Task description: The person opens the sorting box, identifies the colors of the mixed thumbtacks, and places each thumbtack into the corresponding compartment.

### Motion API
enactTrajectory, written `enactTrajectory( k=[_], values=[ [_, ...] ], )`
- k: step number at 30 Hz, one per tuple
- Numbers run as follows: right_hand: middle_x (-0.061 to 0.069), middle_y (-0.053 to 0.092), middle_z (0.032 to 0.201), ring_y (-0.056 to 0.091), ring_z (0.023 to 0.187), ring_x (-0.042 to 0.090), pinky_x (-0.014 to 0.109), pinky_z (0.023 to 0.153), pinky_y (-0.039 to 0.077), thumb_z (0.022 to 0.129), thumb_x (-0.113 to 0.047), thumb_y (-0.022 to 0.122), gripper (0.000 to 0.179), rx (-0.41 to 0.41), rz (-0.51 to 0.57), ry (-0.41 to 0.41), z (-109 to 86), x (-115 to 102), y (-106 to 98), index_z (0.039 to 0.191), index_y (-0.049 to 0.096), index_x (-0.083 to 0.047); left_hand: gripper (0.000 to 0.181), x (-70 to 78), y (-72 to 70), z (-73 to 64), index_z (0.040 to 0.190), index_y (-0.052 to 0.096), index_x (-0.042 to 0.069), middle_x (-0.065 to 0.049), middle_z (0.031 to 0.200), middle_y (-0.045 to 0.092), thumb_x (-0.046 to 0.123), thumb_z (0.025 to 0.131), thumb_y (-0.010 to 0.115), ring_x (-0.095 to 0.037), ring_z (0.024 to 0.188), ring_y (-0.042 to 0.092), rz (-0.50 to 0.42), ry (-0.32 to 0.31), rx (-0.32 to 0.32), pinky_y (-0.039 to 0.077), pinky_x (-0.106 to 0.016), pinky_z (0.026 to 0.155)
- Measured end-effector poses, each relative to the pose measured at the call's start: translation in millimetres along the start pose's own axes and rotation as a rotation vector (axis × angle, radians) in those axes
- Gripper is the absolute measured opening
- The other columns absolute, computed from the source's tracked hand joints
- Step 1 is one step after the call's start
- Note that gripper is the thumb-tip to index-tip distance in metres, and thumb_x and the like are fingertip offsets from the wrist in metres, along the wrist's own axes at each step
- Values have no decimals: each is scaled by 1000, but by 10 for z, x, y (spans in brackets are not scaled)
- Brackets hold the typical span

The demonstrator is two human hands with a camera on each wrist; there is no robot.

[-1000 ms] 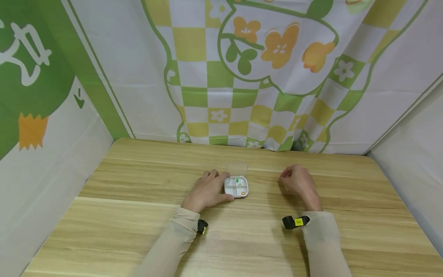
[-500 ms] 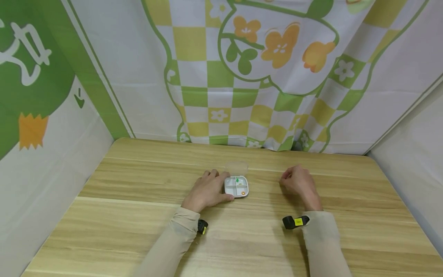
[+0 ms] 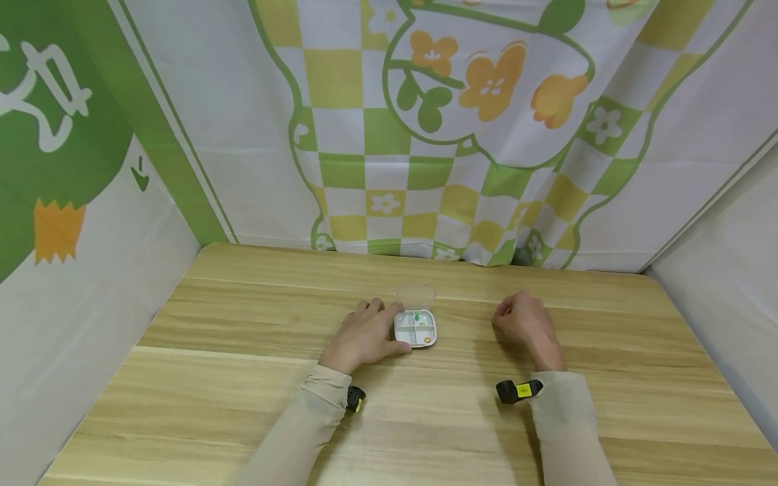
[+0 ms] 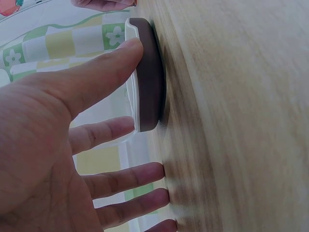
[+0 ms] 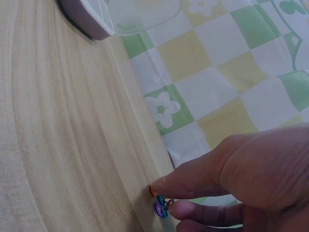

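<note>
My left hand [image 3: 365, 334] holds a small white four-compartment pill box [image 3: 404, 335] between thumb and index finger; its other fingers reach down to the table. The box's brown underside [image 4: 149, 77] shows in the left wrist view. Its clear lid [image 3: 415, 293] is flipped back. A green piece [image 3: 417, 316] sits in the far right compartment and an orange piece [image 3: 427, 339] in the near right one. To the right, my right hand [image 3: 525, 320] pinches at a little cluster on the table: an orange disc [image 5: 153, 191] at the thumb tip, a purple disc [image 5: 158, 209] and a teal disc [image 5: 165, 211] by the index fingertip.
The wooden table [image 3: 243, 405] runs back to a checked, flowered curtain [image 3: 425, 189]. A green and white printed panel [image 3: 73, 169] stands at the left, a pale one [image 3: 729, 256] at the right. A black wrist camera [image 3: 516, 391] sits on my right wrist.
My right hand has shifted very slightly to the right and toward me. The left hand and the pill box stay where they were.
</note>
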State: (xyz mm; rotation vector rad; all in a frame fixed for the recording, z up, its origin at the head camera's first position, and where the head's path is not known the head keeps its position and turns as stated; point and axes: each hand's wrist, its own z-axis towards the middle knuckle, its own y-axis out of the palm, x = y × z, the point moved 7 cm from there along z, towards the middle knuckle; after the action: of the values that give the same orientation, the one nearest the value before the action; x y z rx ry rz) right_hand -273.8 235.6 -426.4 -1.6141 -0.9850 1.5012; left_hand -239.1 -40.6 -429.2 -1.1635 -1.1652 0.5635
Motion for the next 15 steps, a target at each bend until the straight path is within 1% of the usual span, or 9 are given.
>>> enactTrajectory(
  k=[7,15],
  values=[
    [4,71,82,64,78,26,42,69,50,82,-11,68,9,8,2,-3,-11,-13,-14,80,77,-12,71,5,-5,-3,144,54,14,-19,125,58,45,85,81,-38,113,54,-2,0,-4,48,-56,91],
    [2,66,73,58,69,23,37,64,46,83,-11,66,10,6,16,-17,-24,-51,-32,80,76,-11,73,-1,-8,-5,145,54,13,-18,122,58,46,85,81,-37,109,54,-5,4,1,48,-55,88]
  ],
)
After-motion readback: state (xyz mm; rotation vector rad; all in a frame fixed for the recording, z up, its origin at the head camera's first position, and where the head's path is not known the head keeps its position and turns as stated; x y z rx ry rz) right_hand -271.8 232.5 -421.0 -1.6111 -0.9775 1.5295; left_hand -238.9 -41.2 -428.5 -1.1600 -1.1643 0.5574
